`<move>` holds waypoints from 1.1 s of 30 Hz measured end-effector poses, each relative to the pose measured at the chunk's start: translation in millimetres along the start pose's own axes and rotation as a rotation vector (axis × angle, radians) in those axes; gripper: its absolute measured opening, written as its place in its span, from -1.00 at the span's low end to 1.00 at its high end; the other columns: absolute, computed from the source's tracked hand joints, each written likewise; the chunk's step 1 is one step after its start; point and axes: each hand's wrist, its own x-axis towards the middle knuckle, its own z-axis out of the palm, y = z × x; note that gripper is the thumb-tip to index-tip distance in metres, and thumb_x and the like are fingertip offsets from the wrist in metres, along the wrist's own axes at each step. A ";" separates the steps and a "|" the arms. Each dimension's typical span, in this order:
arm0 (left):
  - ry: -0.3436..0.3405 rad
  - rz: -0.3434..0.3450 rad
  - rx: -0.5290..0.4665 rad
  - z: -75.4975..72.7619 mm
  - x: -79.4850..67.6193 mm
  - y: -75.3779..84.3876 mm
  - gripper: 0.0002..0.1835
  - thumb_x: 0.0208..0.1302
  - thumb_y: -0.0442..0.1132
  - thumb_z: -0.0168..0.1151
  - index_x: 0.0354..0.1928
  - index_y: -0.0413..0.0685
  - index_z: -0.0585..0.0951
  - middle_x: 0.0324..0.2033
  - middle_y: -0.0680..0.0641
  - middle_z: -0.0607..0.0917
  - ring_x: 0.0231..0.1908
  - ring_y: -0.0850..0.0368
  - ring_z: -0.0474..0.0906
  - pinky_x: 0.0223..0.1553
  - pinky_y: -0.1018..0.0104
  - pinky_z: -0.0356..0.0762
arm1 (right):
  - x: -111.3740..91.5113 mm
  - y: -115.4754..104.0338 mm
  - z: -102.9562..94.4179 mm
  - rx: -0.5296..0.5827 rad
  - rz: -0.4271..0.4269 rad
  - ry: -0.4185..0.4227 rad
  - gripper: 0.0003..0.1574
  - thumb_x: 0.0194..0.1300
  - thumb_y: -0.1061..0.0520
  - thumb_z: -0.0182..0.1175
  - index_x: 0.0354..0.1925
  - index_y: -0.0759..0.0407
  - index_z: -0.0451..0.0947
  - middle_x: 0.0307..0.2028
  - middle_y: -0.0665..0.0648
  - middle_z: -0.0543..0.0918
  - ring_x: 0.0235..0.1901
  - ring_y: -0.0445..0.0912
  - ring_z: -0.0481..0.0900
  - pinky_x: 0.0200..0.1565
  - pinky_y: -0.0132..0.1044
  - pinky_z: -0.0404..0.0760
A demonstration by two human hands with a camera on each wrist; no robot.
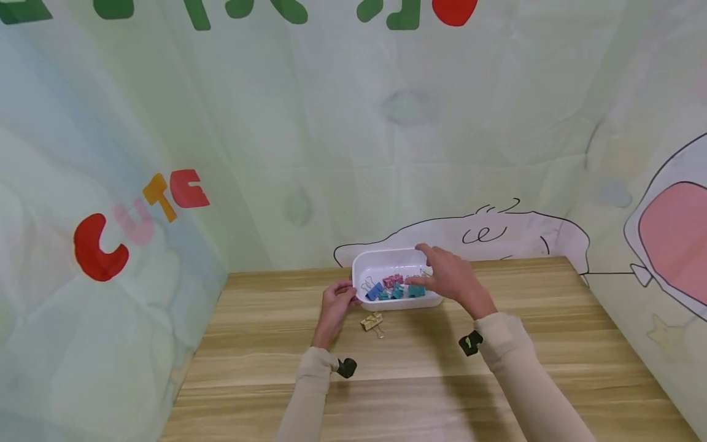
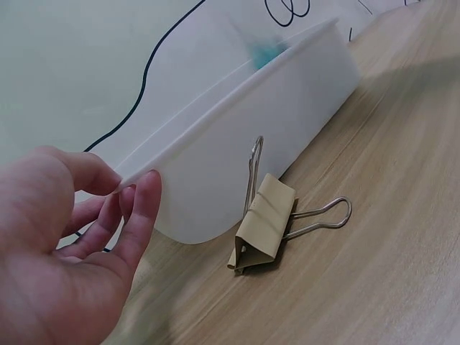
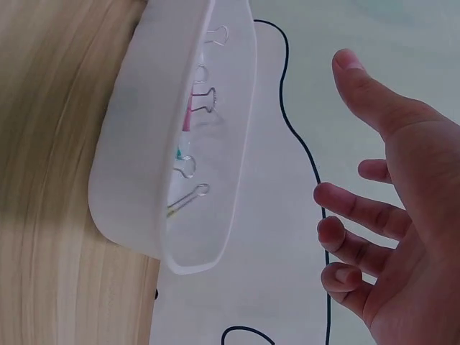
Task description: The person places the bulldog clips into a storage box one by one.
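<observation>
A white plastic tray (image 1: 397,304) stands at the back of the table, tilted in the wrist views by the cameras' angle. At its left end my left hand (image 1: 335,307) pinches the rim between thumb and fingers. Inside lie several binder clips: a blue one (image 1: 374,291), a pink one (image 1: 393,280) and teal ones (image 1: 416,291). One teal clip (image 2: 266,54) looks blurred in the left wrist view. Over the tray's right end hovers my right hand (image 1: 450,276), thumb and fingers spread apart and holding nothing. A gold binder clip (image 2: 266,215) lies on the table before the tray.
The wood-grain table (image 1: 397,399) reaches back to a printed cloth backdrop (image 1: 331,153) right behind the tray. More cloth hangs along both sides. Each wrist carries a small black camera, one on the left (image 1: 347,368) and one on the right (image 1: 471,343).
</observation>
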 end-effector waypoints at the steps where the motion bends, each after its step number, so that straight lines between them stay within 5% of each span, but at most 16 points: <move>1: 0.000 -0.002 0.002 0.5 -0.2 0.0 -0.68 0.44 -0.52 0.16 0.17 -0.56 0.49 -0.15 -0.21 0.52 -0.21 -0.06 0.63 -0.21 0.36 0.77 | -1.9 0.2 1.3 -0.006 0.001 0.005 0.12 0.21 -0.42 0.41 0.47 0.17 0.35 0.06 0.29 0.67 -0.07 0.11 0.67 -0.16 0.05 0.80; 10: -0.008 -0.004 0.004 0.4 -0.2 -0.7 -0.67 0.45 -0.51 0.16 0.18 -0.56 0.48 -0.14 -0.21 0.53 -0.20 -0.04 0.63 -0.17 0.33 0.78 | -20.4 -5.0 16.9 -0.056 -0.067 0.082 0.07 0.22 -0.46 0.38 0.43 0.14 0.42 0.18 0.32 0.61 -0.12 0.15 0.68 -0.21 0.05 0.79; 19: -0.008 -0.002 0.000 0.1 -0.2 -1.2 -0.65 0.45 -0.52 0.15 0.20 -0.59 0.45 -0.15 -0.21 0.53 -0.22 -0.03 0.62 -0.16 0.31 0.78 | -34.7 -20.3 58.1 -0.044 -0.113 0.061 -0.02 0.22 -0.44 0.39 0.38 0.09 0.49 0.12 0.25 0.65 -0.17 0.05 0.65 -0.16 0.10 0.79; 25: -0.002 0.000 -0.002 0.3 -0.7 -0.9 -0.65 0.45 -0.53 0.14 0.20 -0.59 0.46 -0.15 -0.20 0.53 -0.21 -0.06 0.62 -0.17 0.31 0.78 | -40.2 -32.1 79.4 -0.026 -0.187 0.069 -0.16 0.26 -0.35 0.41 0.29 0.10 0.55 0.08 0.26 0.69 -0.02 0.14 0.71 -0.04 0.15 0.76; 33: -0.006 0.007 0.008 -0.1 -0.4 -1.6 -0.66 0.46 -0.51 0.14 0.20 -0.57 0.47 -0.12 -0.23 0.54 -0.17 -0.11 0.65 -0.12 0.26 0.78 | -41.7 -45.8 101.6 0.033 -0.232 0.006 -0.26 0.31 -0.30 0.39 0.23 0.13 0.58 0.05 0.22 0.70 -0.08 0.10 0.71 -0.07 0.05 0.77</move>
